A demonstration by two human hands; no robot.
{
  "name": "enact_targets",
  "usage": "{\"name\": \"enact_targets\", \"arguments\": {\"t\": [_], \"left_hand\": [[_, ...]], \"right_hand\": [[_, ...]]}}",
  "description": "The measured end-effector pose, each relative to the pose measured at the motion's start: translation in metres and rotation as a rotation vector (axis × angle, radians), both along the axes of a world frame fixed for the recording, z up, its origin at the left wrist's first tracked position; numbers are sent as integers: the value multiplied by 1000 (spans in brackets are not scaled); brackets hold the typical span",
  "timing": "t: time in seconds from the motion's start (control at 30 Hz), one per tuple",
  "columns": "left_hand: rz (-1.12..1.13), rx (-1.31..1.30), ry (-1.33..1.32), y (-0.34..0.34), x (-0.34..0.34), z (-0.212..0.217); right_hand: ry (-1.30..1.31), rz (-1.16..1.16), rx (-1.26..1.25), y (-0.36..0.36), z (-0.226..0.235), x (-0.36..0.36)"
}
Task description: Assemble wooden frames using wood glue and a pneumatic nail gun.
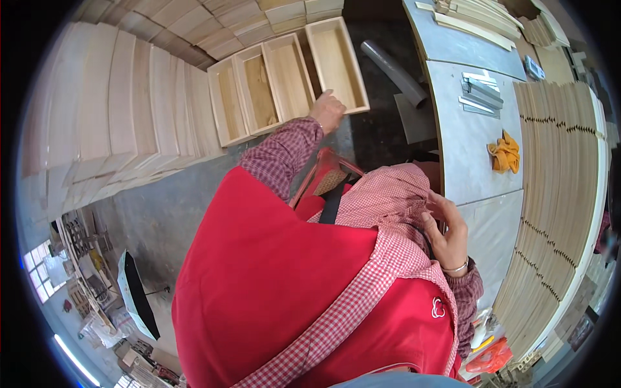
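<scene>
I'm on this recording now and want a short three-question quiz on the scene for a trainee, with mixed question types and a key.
1. Multiple choice: what is the left hand touching?
A) the grey tube
B) a wooden tray
C) a red bag
2. True or false: the orange cloth lies on the floor.
3. Fill in the blank: ____ more trays sit side by side to the left of the one at the left hand.

Key:
1. B, at its near end.
2. False: the orange cloth lies on the grey table at right.
3. Three.
</scene>
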State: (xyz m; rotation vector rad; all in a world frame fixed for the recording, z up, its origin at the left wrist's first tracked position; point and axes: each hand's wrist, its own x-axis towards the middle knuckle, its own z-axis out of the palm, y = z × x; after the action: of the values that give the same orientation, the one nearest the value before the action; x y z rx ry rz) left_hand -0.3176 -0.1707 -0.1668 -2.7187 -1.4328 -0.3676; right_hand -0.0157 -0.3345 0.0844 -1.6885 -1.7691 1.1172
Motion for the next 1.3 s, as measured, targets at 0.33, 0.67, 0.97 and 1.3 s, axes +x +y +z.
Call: {"name": "enact_targets", "arguments": {"t": [0.33,0.67,0.97,1.3], "left_hand": [[-12,-188,217,38,0,-46],[-75,-133,-67,30,4,19],[-533,74,-663,79,231,338],[-1053,343,-181,133,607,460]], "right_hand": [[-22,-241,-55,-19,6,36],[-74,-384,52,-81,21,104],[125,-778,156,-178,76,171],[176,-1135,351,-244,175,263]]}}
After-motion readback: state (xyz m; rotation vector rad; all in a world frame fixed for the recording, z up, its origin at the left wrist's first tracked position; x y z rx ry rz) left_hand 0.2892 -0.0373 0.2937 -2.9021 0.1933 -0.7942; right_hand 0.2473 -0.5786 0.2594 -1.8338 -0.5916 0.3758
